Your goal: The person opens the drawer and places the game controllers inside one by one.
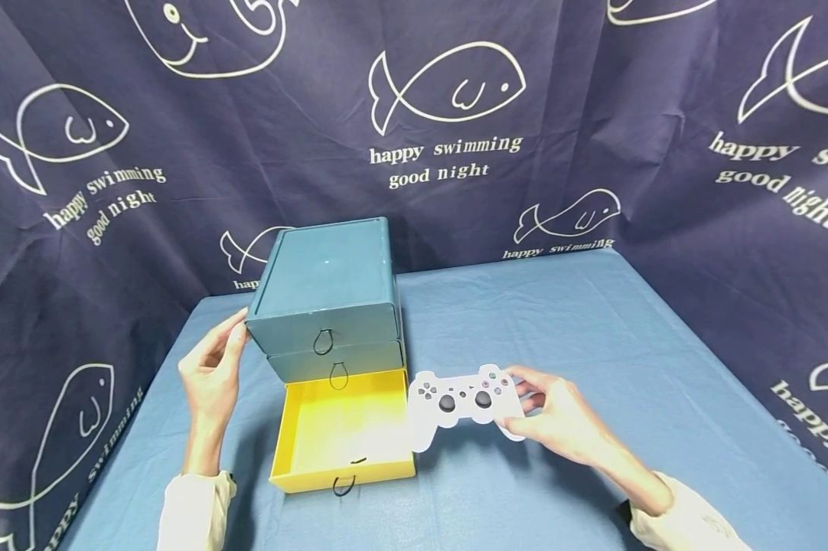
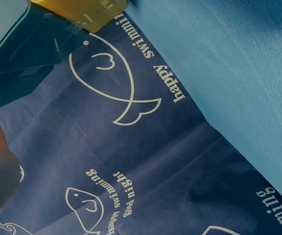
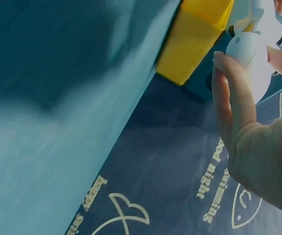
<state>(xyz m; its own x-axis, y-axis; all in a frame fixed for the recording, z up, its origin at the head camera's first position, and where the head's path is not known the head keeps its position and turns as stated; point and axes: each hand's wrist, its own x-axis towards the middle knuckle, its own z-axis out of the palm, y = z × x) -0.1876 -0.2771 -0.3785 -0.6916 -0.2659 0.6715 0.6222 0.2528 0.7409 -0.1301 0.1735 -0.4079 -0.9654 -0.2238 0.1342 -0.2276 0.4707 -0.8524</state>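
A white game controller [image 1: 464,405] with two black thumbsticks hangs above the table, its button face toward the head camera. My right hand [image 1: 559,413] grips its right handle, thumb on one side and fingers on the other; the right wrist view shows this hold on the controller [image 3: 251,56] from the side. At the controller's left is a pulled-out yellow drawer [image 1: 345,421], the lowest in a teal drawer unit [image 1: 324,268]. The fingertips of my left hand [image 1: 210,375] touch the unit's upper left front corner, with the fingers fairly straight.
Two teal drawers [image 1: 334,329] above the yellow one are closed, each with a black loop pull [image 1: 323,342]. Blue cloth covers the table [image 1: 524,329]. A dark blue curtain [image 1: 448,207] with white fish prints surrounds its back and sides.
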